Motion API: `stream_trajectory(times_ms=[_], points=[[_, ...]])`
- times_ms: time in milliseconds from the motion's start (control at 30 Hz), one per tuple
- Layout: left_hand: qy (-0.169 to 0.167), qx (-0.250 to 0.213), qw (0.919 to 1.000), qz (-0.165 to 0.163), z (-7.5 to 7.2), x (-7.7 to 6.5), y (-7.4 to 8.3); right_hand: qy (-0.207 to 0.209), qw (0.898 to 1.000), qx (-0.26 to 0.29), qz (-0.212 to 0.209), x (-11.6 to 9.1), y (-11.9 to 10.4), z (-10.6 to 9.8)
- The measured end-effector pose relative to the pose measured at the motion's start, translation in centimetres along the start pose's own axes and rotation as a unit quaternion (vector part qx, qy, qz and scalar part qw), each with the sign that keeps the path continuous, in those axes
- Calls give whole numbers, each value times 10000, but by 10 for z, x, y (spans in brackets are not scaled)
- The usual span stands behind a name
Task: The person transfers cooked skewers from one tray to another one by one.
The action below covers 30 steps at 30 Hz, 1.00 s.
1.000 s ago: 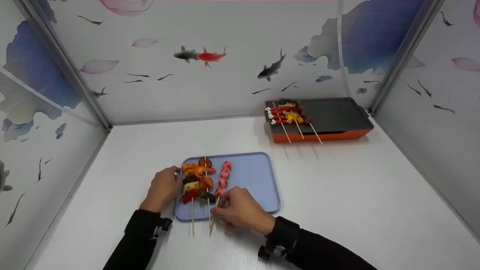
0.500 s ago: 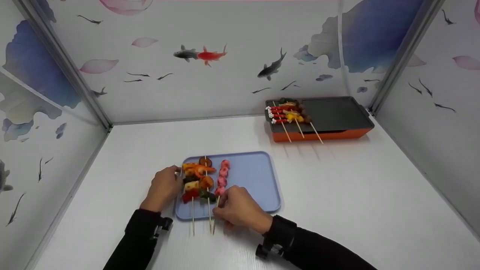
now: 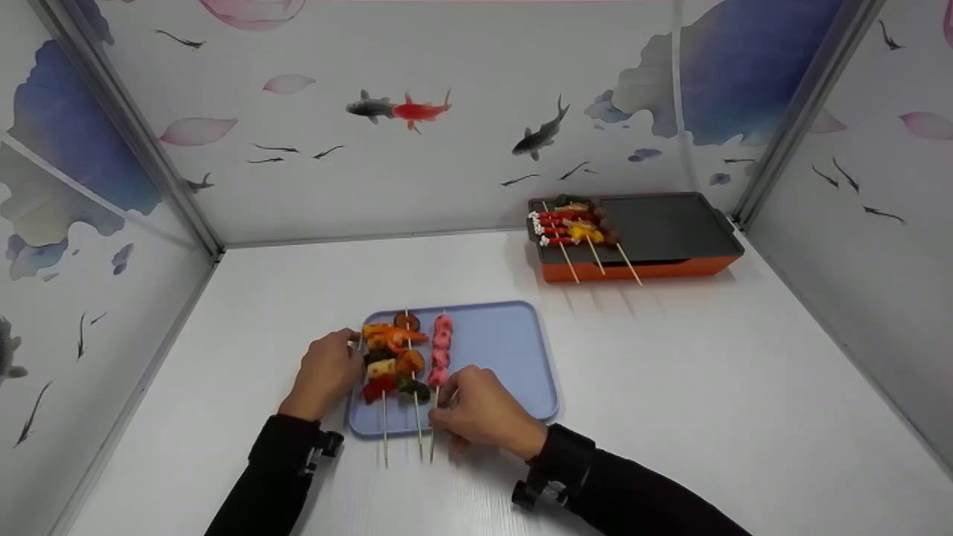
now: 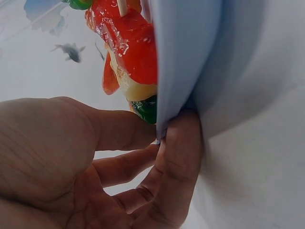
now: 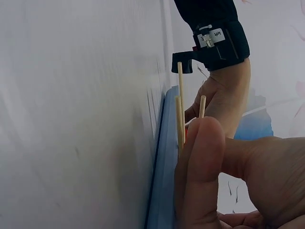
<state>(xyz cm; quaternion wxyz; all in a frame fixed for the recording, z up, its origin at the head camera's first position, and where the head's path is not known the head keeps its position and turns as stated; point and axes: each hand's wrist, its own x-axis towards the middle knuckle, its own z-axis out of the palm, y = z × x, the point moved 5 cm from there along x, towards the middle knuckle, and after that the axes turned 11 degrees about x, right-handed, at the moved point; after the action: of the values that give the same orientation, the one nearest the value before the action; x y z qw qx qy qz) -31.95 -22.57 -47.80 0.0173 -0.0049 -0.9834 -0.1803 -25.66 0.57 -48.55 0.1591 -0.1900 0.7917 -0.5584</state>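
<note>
On the light blue tray (image 3: 502,357) lie two skewers of mixed pieces, the leftmost with a vegetable skewer's red, pale and green chunks (image 3: 380,368), the other with orange and green pieces (image 3: 409,363). Right of them is a skewer of pink balls (image 3: 441,350), nearly parallel. My right hand (image 3: 488,409) pinches its stick just below the balls. My left hand (image 3: 325,374) grips the tray's left edge; in the left wrist view the thumb is on the food side and fingers (image 4: 178,157) lie under the rim. Stick ends (image 5: 179,114) jut past my right hand.
A black-topped orange grill (image 3: 670,231) stands at the back right, with several skewers (image 3: 577,227) on its left part. Their sticks overhang its front edge. Patterned walls (image 3: 447,171) enclose the white table (image 3: 670,387).
The pink skewer has turned from leaning to nearly straight, its stick end moving right, away from the middle skewer's stick. My right hand has shifted slightly right; the left hand stays put.
</note>
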Motion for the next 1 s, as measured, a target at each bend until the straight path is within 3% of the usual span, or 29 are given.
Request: stream_trajectory(times_ms=[467,733,1000], points=[[-38,-11,10000,-78,1,0,-1,-55,9999,24,102,-3,-2,-10],[-75,3,9999,-116,0,-1,0,68,9987,-496,-131,-3,-6,-28],[-174,-87,9997,-141,0,-2,0,654,9885,-1211,-624,1,-16,-51]])
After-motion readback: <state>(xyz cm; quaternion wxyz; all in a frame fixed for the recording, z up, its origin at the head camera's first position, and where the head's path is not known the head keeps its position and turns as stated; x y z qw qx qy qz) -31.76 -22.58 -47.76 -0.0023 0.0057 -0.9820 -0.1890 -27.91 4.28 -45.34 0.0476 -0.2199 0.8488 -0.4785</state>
